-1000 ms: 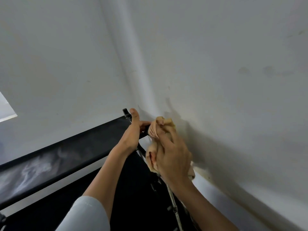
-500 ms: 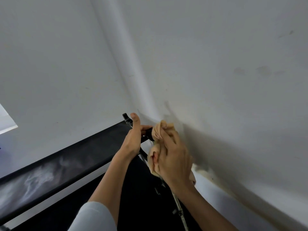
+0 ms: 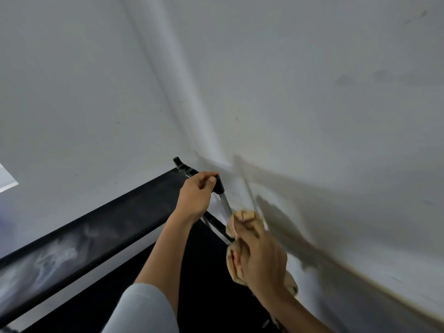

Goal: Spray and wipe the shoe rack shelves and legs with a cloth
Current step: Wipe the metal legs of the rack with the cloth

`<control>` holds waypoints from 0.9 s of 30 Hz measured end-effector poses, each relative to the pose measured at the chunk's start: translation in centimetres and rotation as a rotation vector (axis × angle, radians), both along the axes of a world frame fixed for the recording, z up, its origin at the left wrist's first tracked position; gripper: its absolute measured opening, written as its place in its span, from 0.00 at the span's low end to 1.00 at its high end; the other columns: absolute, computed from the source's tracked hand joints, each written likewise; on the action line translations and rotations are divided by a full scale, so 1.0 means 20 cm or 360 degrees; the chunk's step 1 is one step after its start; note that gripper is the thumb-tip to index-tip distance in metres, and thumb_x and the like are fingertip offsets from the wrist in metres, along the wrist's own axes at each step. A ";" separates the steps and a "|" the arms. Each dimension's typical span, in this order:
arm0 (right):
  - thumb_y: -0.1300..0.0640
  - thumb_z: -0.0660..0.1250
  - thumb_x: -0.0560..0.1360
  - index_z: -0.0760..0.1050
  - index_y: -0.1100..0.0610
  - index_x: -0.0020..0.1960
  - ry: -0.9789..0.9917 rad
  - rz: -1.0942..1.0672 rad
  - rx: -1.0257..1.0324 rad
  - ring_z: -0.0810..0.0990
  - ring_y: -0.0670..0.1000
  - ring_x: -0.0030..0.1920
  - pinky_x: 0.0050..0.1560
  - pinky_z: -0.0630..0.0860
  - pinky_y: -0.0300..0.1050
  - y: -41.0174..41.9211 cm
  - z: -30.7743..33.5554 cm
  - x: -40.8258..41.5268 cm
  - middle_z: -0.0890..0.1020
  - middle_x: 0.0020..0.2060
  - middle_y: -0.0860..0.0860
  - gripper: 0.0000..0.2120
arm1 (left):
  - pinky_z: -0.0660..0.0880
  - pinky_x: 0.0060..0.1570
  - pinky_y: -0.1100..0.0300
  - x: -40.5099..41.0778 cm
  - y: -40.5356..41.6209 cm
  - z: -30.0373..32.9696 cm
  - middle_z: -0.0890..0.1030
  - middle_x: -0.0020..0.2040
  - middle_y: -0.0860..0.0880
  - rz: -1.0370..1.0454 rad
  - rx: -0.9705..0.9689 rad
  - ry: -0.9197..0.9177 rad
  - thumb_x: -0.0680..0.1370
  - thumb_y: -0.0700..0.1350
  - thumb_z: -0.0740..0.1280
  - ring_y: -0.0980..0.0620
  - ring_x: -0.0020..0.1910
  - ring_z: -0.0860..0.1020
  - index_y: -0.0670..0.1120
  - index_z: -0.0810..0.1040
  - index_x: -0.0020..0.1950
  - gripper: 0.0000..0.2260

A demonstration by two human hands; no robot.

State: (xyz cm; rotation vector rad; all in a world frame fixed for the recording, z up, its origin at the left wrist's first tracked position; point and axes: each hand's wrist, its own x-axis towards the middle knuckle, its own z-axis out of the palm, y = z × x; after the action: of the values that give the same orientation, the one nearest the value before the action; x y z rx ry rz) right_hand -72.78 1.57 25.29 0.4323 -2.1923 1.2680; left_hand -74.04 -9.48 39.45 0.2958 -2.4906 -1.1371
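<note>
A black fabric shoe rack shelf [image 3: 96, 234] runs from the lower left up to a corner of the room. At its right end a silver metal leg [image 3: 226, 205] drops from a black plastic joint [image 3: 219, 186]. My left hand [image 3: 195, 197] grips the rack's top corner at that joint. My right hand [image 3: 258, 258] holds a bunched beige cloth [image 3: 242, 217] wrapped around the leg, below the left hand. A lower black shelf [image 3: 197, 280] lies beneath both arms. White dust smears show on the top shelf.
Two white walls [image 3: 312, 92] meet in a corner right behind the rack. A skirting board [image 3: 374, 289] runs along the right wall, close to the leg. No spray bottle is in view.
My right hand has slid the cloth down the leg, baring the silver tube under the joint. My left hand has shifted its grip onto the black joint.
</note>
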 end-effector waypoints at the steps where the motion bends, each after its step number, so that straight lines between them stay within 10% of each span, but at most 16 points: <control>1: 0.49 0.58 0.73 0.81 0.46 0.57 0.0156 -0.0036 -0.0073 0.77 0.46 0.36 0.32 0.69 0.37 -0.01 0.08 -0.01 0.82 0.44 0.46 0.18 | 0.70 0.61 0.60 -0.01 0.00 0.00 0.80 0.56 0.49 0.0002 0.0002 0.0013 0.81 0.44 0.60 0.52 0.58 0.77 0.47 0.77 0.62 0.12; 6: 0.51 0.66 0.66 0.77 0.48 0.60 0.0443 -0.0080 0.0553 0.78 0.52 0.39 0.26 0.66 0.39 -0.09 0.13 -0.11 0.78 0.48 0.47 0.22 | 0.72 0.62 0.57 -0.01 0.00 0.00 0.80 0.56 0.49 0.0025 -0.0009 0.0039 0.81 0.44 0.61 0.52 0.57 0.77 0.46 0.77 0.62 0.12; 10: 0.48 0.73 0.63 0.80 0.48 0.55 0.0034 0.0207 0.0964 0.78 0.51 0.41 0.30 0.69 0.43 -0.05 -0.01 -0.01 0.77 0.48 0.46 0.20 | 0.69 0.58 0.62 0.00 0.00 0.00 0.80 0.56 0.49 0.0016 -0.0001 0.0040 0.81 0.44 0.60 0.53 0.58 0.77 0.48 0.77 0.62 0.11; 13: 0.52 0.64 0.74 0.76 0.43 0.57 -0.0252 0.0336 0.0535 0.76 0.46 0.51 0.44 0.72 0.40 0.01 -0.04 0.01 0.74 0.55 0.41 0.13 | 0.69 0.57 0.63 0.00 0.00 -0.01 0.80 0.55 0.50 0.0018 -0.0003 0.0063 0.81 0.44 0.60 0.54 0.57 0.77 0.47 0.77 0.62 0.11; 20: 0.50 0.55 0.74 0.73 0.45 0.67 0.0226 0.0086 0.0007 0.78 0.48 0.40 0.34 0.76 0.41 -0.07 0.16 -0.13 0.72 0.68 0.49 0.23 | 0.73 0.59 0.60 -0.03 -0.01 -0.03 0.81 0.55 0.50 0.0039 -0.0032 0.0119 0.81 0.44 0.60 0.53 0.56 0.78 0.47 0.77 0.62 0.12; 27: 0.41 0.48 0.81 0.81 0.51 0.50 -0.0421 0.0282 0.0034 0.71 0.42 0.25 0.31 0.65 0.30 0.03 -0.25 -0.12 0.76 0.27 0.47 0.25 | 0.69 0.56 0.64 -0.01 0.01 -0.02 0.80 0.56 0.50 0.0059 -0.0025 0.0103 0.81 0.44 0.60 0.53 0.58 0.77 0.48 0.76 0.63 0.12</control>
State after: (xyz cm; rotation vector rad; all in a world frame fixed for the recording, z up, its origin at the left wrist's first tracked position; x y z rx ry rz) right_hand -75.16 2.07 20.37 0.5006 -2.4331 1.4692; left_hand -74.33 -9.32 39.04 0.2951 -2.4267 -1.0945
